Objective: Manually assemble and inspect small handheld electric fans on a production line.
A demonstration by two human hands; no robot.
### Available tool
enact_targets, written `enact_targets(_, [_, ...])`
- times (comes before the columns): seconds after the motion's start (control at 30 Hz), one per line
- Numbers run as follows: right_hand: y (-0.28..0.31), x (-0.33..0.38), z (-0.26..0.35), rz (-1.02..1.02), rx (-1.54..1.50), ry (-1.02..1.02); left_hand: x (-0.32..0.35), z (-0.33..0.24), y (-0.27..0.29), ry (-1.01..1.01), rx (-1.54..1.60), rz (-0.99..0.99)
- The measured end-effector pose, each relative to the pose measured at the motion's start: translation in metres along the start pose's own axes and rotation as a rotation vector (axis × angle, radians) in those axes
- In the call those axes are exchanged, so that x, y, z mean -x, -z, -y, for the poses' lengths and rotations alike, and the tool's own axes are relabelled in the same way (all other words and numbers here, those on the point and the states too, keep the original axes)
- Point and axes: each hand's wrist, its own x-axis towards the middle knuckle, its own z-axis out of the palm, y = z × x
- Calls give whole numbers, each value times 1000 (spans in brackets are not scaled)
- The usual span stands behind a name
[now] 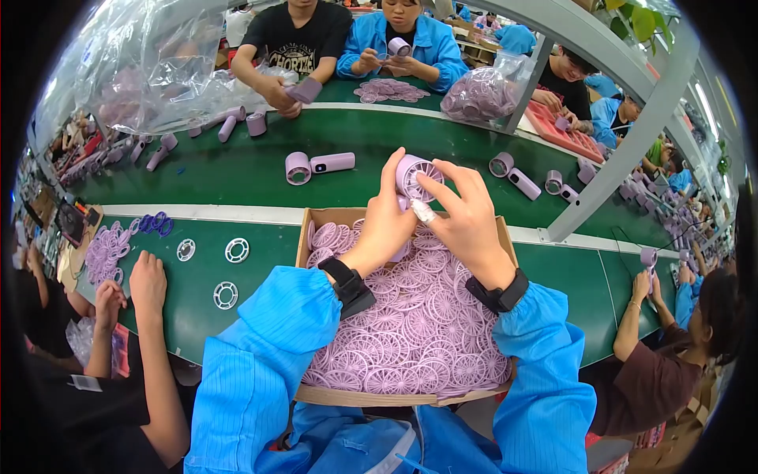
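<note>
A light purple handheld fan (407,175) is held up above the far side of an open cardboard box (355,397). My left hand (384,220) wraps around its left side and handle. My right hand (464,215) grips the fan head from the right, its fingers touching the round spoked grille (427,181) on the front. A white wrapping (424,211) covers a digit of my right hand. Inside the box lies a deep heap of loose purple spoked grilles (410,324). Most of the fan's handle is hidden behind my left hand.
Beyond the box, a green conveyor belt (237,170) carries fan parts, including a ring-shaped fan head (298,168) and a handle (332,163). White rings (237,250) lie left of the box. Co-workers sit around; a grey metal post (624,146) rises at right.
</note>
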Motion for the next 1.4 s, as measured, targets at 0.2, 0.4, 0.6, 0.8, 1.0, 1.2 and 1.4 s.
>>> enact_targets(0.2, [-1, 0, 0, -3, 12, 27, 1, -1, -2, 0, -18, -11])
enact_targets(0.4, [2, -2, 2, 33, 25, 26, 0, -4, 0, 33, 6, 30])
enact_targets(0.6, [0, 2, 3, 20, 28, 17, 5, -4, 0, 4, -35, 2])
enact_targets(0.8, [-1, 2, 1, 18, 37, 38, 4, -5, -1, 52, -6, 40])
enact_targets(1.0, [-3, 2, -7, 73, 67, 95, 6, -4, 3, 22, 24, 36])
enact_targets(1.2, [-13, 4, -11, 0, -293, -46, 4, -14, 2, 174, 415, 218])
enact_targets(1.4, [-11, 6, -6, 152, -1268, -825, 10, -19, 12, 176, 667, 299])
